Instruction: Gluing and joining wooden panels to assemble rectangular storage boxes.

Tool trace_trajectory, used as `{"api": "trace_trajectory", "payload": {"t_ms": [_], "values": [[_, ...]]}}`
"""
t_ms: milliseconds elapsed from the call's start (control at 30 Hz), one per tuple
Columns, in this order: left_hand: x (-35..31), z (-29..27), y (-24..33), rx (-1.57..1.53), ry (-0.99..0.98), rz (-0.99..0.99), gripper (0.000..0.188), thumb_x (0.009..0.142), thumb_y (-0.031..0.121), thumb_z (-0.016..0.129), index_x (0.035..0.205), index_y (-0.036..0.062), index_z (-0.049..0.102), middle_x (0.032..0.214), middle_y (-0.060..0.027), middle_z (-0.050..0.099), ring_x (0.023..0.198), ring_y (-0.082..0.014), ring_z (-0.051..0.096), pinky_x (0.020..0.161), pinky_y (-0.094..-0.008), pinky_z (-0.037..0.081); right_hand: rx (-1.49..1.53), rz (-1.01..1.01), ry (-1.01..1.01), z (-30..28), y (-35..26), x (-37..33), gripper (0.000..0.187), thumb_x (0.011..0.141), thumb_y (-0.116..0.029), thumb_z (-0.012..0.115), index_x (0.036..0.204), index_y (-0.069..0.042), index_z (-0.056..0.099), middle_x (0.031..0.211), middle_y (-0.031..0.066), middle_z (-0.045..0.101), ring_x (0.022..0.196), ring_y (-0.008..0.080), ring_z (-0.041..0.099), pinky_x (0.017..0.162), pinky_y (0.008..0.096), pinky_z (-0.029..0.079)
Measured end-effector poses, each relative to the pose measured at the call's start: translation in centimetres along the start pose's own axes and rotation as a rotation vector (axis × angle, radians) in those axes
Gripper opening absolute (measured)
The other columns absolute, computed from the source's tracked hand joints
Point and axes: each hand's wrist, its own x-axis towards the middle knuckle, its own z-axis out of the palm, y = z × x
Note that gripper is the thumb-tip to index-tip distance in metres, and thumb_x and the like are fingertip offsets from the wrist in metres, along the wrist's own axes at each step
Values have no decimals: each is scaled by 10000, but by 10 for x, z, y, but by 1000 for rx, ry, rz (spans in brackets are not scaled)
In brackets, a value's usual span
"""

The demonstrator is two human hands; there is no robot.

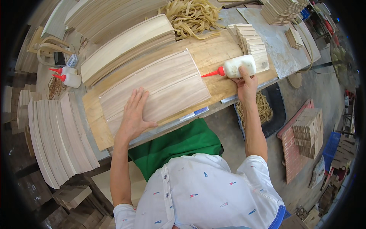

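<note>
A flat wooden panel (160, 82) lies in front of me on a larger wooden board (93, 118). My left hand (135, 110) rests on the panel's near left part, fingers stretched out and thumb apart. In my right hand (247, 86) is a white glue bottle (240, 66) with a red pointed nozzle, tipped on its side. Its nozzle points left, with the tip at the panel's right edge. A pale line, seemingly glue, runs along the panel's far and right edges. Just beyond the bottle lies a fanned stack of small wooden pieces (251, 45).
Stacked long panels (129, 49) stand behind, beside a heap of tan rubber bands (192, 17). Two more glue bottles (71, 79) lie at the left, above a stack of curved-looking boards (61, 133). Right of the table, a dark bin (280, 110) and bundled wood blocks (308, 131) sit low.
</note>
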Motion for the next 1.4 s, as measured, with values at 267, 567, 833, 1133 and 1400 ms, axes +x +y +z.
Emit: {"api": "trace_trajectory", "payload": {"t_ms": [267, 567, 833, 1133, 1400], "values": [[0, 0, 1, 15, 14, 20, 1106, 555, 252, 885, 1484, 86, 310, 1565, -144, 243, 1460, -331, 177, 1166, -473, 207, -9, 19, 19, -14, -9, -20, 380, 892, -95, 666, 1212, 22, 499, 1119, 131, 628, 988, 259, 665, 809, 412, 596], [1, 2, 0, -3, 17, 21, 1143, 529, 208, 890, 1495, 86, 292, 1574, -137, 231, 1466, -325, 165, 1179, -451, 185, -30, 35, 16, -33, -18, -44, 359, 897, -112, 670, 1195, 26, 525, 1105, 125, 643, 988, 243, 666, 843, 412, 581], [0, 4, -3, 4, 25, 28, 1089, 578, 277, 874, 1488, 89, 307, 1560, -161, 248, 1458, -341, 176, 1174, -473, 190, 28, 46, 53, -43, -22, -59, 347, 916, -140, 652, 1202, 14, 531, 1134, 125, 639, 1015, 248, 656, 864, 437, 570], [-6, 19, -25, 44, 175, 161, 1017, 649, 429, 815, 1469, 71, 332, 1556, -186, 234, 1455, -350, 179, 1177, -458, 182, 245, 187, -251, 43, -7, -45, 476, 952, -206, 596, 1378, -73, 428, 1363, 125, 525, 1264, 294, 507, 1070, 526, 418], [-18, 26, -31, -175, 231, 104, 1016, 618, 406, 831, 1449, 64, 356, 1527, -156, 308, 1431, -321, 235, 1164, -466, 210, -1, 368, -888, 251, 63, -71, 624, 821, -164, 751, 1340, -6, 441, 1241, 96, 576, 1152, 231, 566, 999, 416, 453]]}}
